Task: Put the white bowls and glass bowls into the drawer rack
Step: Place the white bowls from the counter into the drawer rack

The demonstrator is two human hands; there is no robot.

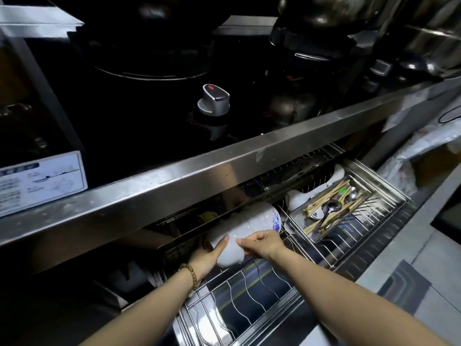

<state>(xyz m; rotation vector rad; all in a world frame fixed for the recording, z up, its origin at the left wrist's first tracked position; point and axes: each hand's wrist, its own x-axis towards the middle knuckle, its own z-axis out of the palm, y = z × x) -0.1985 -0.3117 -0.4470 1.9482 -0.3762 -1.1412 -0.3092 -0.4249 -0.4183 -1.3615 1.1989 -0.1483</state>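
A stack of white bowls with a blue pattern on the far one lies on its side over the left back part of the pulled-out wire drawer rack. My left hand grips the near end of the stack from the left and below. My right hand pinches the nearest bowl's rim from the right. Other white dishes stand in the rack further right. No glass bowl is visible.
A mesh cutlery tray with chopsticks and spoons sits on the rack's right half. A steel counter edge overhangs the drawer, with a stove knob and dark pots above. A tiled floor lies at right.
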